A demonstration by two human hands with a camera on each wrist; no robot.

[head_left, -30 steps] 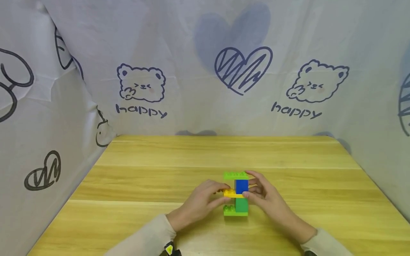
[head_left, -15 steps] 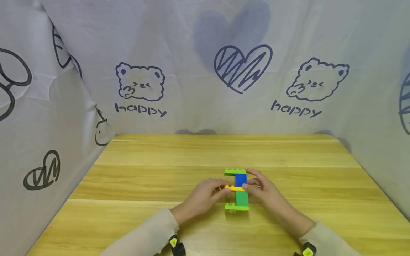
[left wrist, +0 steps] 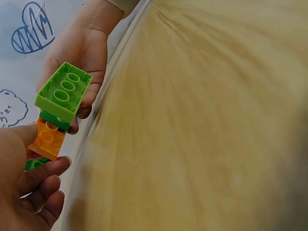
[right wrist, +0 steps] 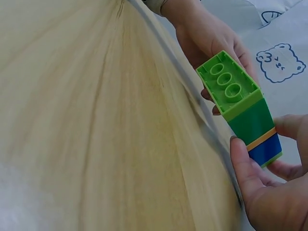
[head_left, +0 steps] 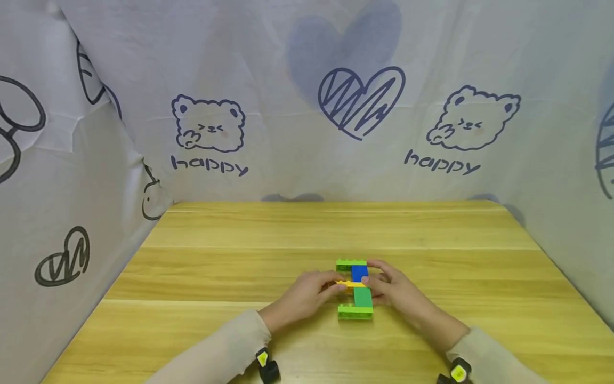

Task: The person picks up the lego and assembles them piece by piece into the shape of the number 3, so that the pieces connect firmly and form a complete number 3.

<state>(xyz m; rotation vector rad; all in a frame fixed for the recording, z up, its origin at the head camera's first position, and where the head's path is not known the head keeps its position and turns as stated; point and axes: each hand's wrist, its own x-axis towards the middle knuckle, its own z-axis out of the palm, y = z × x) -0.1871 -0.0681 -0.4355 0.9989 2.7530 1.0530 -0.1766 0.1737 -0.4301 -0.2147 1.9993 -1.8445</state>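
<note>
Both hands hold a stack of toy building blocks above the table. From top to bottom in the head view, it has a light green plate (head_left: 342,262), a blue block (head_left: 359,273), a yellow plate (head_left: 355,285), a darker green block (head_left: 363,297) and another light green plate (head_left: 355,310). My left hand (head_left: 304,294) pinches the yellow plate's free left end between thumb and fingers. On the right side, my right hand (head_left: 405,296) grips the stack, its thumb near the blue block and yellow plate. Hollow undersides with round tubes show in the left wrist view, on the lower light green plate (left wrist: 67,86).
A wooden table (head_left: 230,234) lies below the hands. White cloth (head_left: 288,144) printed with bears and hearts hangs behind it and along its sides. Each wrist wears a dark band with a yellow mark.
The block stack has tipped, so the plates' undersides now face the head camera where their studs showed before. Both hands keep their hold and have turned with it, moving only slightly.
</note>
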